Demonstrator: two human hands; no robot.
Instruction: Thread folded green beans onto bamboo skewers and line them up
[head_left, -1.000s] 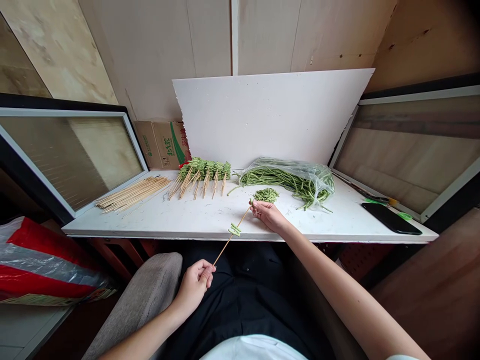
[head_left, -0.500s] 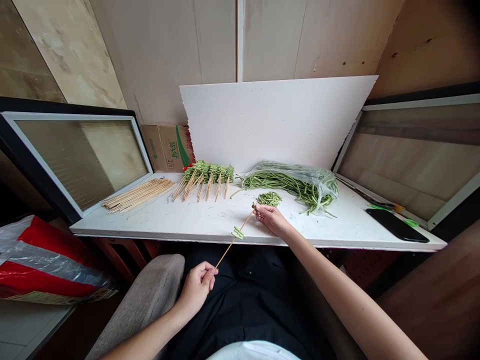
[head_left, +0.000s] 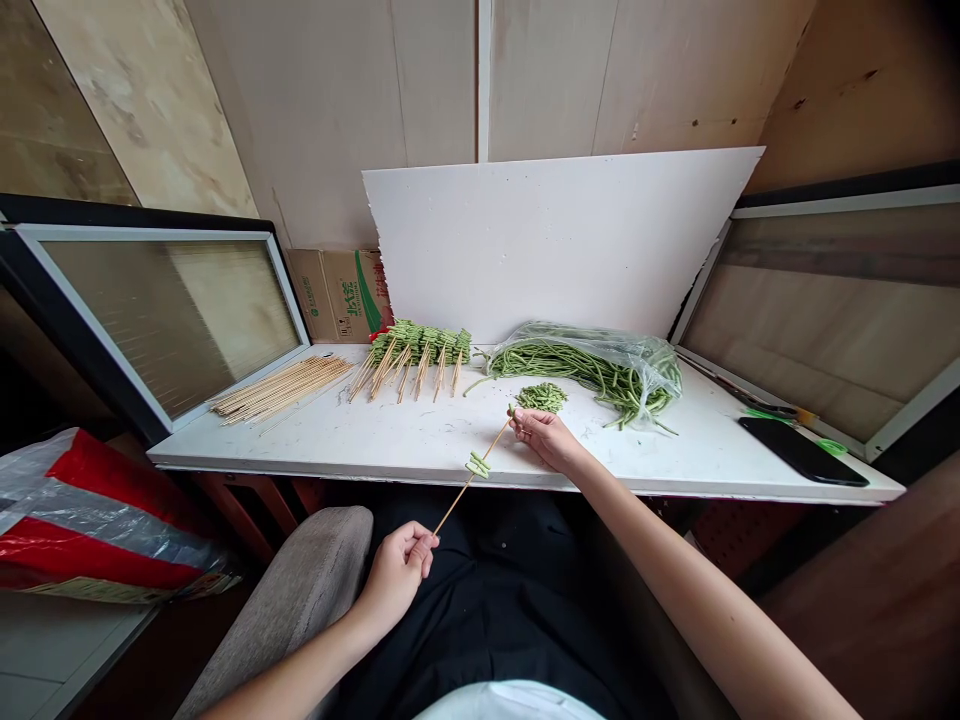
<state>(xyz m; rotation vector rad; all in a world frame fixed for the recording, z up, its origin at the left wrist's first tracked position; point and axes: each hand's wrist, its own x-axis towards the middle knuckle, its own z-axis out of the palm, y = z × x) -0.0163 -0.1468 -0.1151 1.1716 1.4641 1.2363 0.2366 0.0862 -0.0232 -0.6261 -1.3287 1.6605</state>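
Note:
My left hand is closed on the lower end of a thin bamboo skewer, which slants up and to the right over the table's front edge. A few short green bean pieces are threaded crosswise partway along it. At the skewer's upper tip, my right hand pinches a small piece of green bean. Just behind that hand lies a small heap of cut bean pieces. Farther back, long green beans lie partly in a clear plastic bag.
Finished bean skewers are stacked at the back of the white table. Bare skewers lie at the left, before a cardboard box. A black phone and scissors are at the right. A grey armrest stands by my left arm.
The whole view has shifted slightly, carrying everything a little to the right in the picture. Both hands keep nearly the same pose on the skewer and the bean piece.

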